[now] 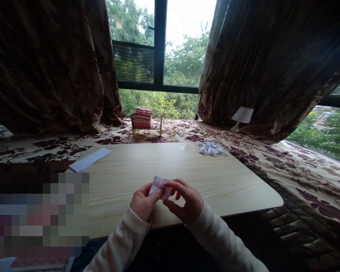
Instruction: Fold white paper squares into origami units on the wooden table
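Note:
A small square of folded white paper (159, 182) is pinched between the thumb and fingers of my left hand (144, 201), just above the near edge of the table. My right hand (188, 200) is at the paper's right side. Its index fingertip rests on or close to the paper's upper right part, while the thumb stays apart below, so that hand does not grip it. A crease shows across the paper; its lower part is covered by my left thumb.
On the pale wooden table (124, 162), a white paper strip (90, 159) lies far left and several folded white paper pieces (211, 148) far right. Behind stand a small rack (146, 130) with striped cloths (142, 118) and a white lamp (243, 115). The lower left is pixelated.

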The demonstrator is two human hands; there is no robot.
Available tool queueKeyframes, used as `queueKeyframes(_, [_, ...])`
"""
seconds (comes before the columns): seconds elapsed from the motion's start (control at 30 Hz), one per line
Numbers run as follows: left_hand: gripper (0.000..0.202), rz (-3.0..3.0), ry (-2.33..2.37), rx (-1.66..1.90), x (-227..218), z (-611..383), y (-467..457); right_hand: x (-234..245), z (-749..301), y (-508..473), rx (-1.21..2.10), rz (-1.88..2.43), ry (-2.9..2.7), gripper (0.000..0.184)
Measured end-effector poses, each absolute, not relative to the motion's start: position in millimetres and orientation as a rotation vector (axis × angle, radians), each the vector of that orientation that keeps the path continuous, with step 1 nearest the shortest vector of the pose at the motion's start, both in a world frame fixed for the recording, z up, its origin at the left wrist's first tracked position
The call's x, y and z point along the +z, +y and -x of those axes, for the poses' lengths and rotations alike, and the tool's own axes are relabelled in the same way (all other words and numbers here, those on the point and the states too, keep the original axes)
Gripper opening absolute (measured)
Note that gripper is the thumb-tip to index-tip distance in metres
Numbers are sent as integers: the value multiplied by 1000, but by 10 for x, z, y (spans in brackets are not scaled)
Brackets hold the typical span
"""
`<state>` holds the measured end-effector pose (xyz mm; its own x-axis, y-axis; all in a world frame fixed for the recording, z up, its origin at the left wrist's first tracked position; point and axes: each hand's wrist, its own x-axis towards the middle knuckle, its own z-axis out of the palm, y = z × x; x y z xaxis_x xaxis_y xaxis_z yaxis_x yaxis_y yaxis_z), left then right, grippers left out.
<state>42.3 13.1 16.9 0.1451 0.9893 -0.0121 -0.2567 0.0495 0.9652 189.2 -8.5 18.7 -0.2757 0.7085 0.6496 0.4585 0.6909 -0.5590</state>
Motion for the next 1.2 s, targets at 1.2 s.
queueKeyframes(1.2, [26, -1122, 1017, 1193, 203, -488, 47, 144, -1853, -33, 209, 1224, -1728, 12])
